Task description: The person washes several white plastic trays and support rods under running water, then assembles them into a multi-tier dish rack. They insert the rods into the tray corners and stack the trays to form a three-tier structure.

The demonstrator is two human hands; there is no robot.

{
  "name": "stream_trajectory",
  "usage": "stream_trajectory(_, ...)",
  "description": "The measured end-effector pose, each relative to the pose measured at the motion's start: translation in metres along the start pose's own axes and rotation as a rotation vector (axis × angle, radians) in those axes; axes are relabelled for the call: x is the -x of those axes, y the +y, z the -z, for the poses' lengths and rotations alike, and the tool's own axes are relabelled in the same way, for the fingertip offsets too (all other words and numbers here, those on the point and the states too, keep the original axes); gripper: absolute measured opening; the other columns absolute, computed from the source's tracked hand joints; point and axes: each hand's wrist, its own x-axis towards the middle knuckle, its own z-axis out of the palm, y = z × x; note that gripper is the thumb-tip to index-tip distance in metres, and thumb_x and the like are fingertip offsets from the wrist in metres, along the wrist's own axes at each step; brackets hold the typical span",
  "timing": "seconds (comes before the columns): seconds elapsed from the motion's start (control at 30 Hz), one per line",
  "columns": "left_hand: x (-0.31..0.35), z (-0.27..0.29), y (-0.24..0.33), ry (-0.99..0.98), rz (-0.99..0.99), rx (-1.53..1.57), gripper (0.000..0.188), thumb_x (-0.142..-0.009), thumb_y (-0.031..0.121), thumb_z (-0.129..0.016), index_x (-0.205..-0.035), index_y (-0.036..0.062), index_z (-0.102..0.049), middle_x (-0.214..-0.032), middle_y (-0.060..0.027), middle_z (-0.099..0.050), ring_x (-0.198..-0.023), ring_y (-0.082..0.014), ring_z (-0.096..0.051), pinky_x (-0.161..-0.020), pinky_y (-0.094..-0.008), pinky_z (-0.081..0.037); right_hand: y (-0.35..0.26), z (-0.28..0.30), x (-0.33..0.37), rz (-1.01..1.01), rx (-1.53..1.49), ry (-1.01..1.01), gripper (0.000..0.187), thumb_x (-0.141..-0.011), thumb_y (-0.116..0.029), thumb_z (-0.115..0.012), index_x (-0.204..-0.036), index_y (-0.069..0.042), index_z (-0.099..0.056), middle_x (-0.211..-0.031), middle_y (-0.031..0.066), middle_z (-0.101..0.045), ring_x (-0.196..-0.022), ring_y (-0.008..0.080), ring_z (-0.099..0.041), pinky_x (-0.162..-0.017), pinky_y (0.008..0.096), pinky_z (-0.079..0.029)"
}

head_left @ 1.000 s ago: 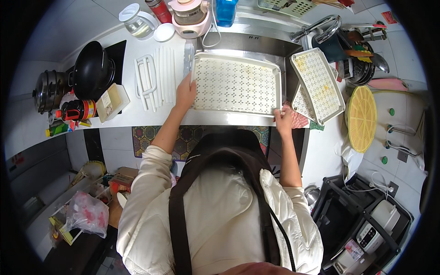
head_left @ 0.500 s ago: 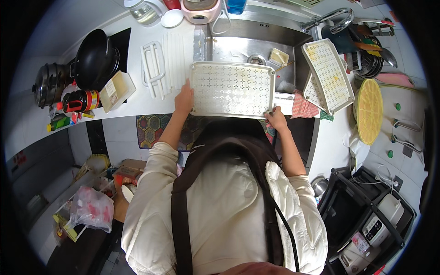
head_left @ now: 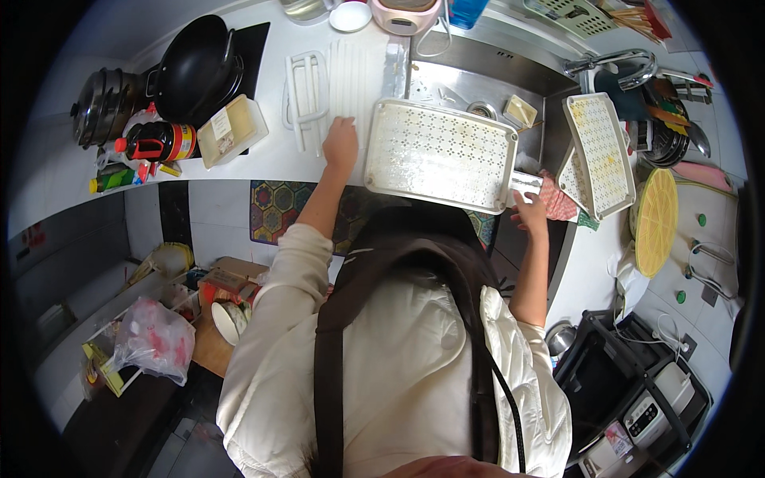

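A white perforated plastic tray (head_left: pixel 442 155) lies across the front edge of the steel sink (head_left: pixel 446 84), with wet-looking patches on its surface. My left hand (head_left: pixel 341 145) is off the tray, over the counter by a white tubular frame (head_left: pixel 321 84) and some flat white strips (head_left: pixel 348 76). Its fingers are stretched out and hold nothing that I can see. Beside the tray's near right corner is my right hand (head_left: pixel 530 213), fingers apart, next to a red checked cloth (head_left: pixel 558 197).
Two more perforated trays (head_left: pixel 602 155) are stacked right of the sink, near a round yellow mat (head_left: pixel 656 223). A small container (head_left: pixel 520 112) sits in the sink under the faucet (head_left: pixel 613 60). At left are a black wok (head_left: pixel 191 68), a dark sauce bottle (head_left: pixel 159 142) and a plastic box (head_left: pixel 233 131).
Both hands have let go of the tray. My left hand has moved left of it toward the frame and strips; my right hand has drawn slightly away from the corner. The whole view has shifted.
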Motion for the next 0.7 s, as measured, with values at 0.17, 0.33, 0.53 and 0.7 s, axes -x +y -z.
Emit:
stream_trajectory(0.17,-0.031,-0.01,0.013,-0.181,0.097,-0.187,0.024,-0.084,0.023,-0.06,-0.098,0.0039,-0.058,-0.098,-0.013,-0.059,-0.086,-0.0305,-0.062,-0.07,-0.0405,-0.052,-0.016,0.028,0.028,0.074,-0.212,-0.037,0.05,-0.087,-0.044,-0.057,-0.118,-0.005,-0.052,-0.09,0.0095,-0.066,-0.065,0.014,-0.064,-0.046,0.0249,-0.045)
stream_trajectory(0.33,-0.047,-0.019,0.03,-0.341,0.198,-0.184,0.021,-0.083,0.022,-0.06,-0.093,0.0029,-0.057,-0.092,-0.0193,-0.064,-0.086,-0.0321,-0.064,-0.072,-0.0412,-0.052,-0.012,0.036,0.05,0.103,-0.236,-0.018,0.047,-0.088,-0.041,-0.056,-0.117,-0.004,-0.053,-0.091,0.0094,-0.066,-0.068,0.0145,-0.064,-0.05,0.0245,-0.045)
stream_trajectory(0.53,-0.051,-0.015,0.027,-0.363,0.219,-0.142,0.019,-0.081,0.013,-0.056,-0.094,-0.0019,-0.058,-0.09,-0.0203,-0.065,-0.085,-0.0351,-0.064,-0.074,-0.0415,-0.052,-0.005,0.043,0.067,0.061,-0.31,-0.059,0.048,-0.088,-0.038,-0.058,-0.119,-0.002,-0.052,-0.091,0.0096,-0.065,-0.069,0.0143,-0.063,-0.051,0.0247,-0.045)
stream_trajectory(0.7,-0.041,0.014,0.017,-0.256,0.258,-0.069,0.03,-0.079,0.019,-0.059,-0.098,-0.0031,-0.055,-0.087,-0.019,-0.065,-0.081,-0.0365,-0.064,-0.072,-0.0419,-0.051,-0.001,0.056,0.065,0.085,-0.339,-0.023,0.047,-0.088,-0.036,-0.058,-0.119,-0.002,-0.052,-0.09,0.0091,-0.065,-0.069,0.0141,-0.062,-0.052,0.0251,-0.044)
